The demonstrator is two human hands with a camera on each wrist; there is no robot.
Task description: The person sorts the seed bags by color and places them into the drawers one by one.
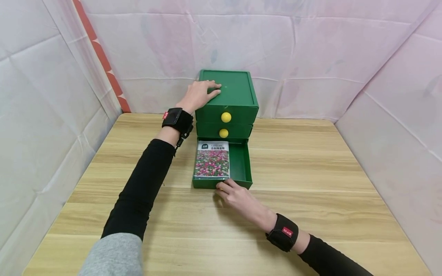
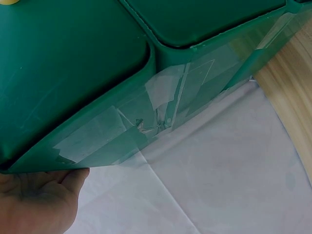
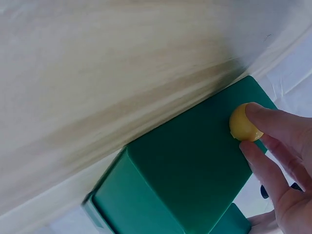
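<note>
Bottom drawer [image 1: 241,165] pulled out toward near edge, long axis near-far. Right hand [image 1: 236,196] at its front, fingers pinching yellow knob [image 3: 242,124], seemingly. Left hand [image 1: 200,94] spread flat atop cabinet [image 1: 238,92].

The work surface is a wooden table [image 1: 310,184] with a light, banded grain running left to right. Pale fabric sheeting [image 1: 310,57] encloses it on three sides, creased and folded, with a faint pink tint. A strip with an orange-red pattern [image 1: 103,61] runs diagonally down the left rear corner; possibly tape. Lighting is even and diffuse, with soft shadows.
</note>
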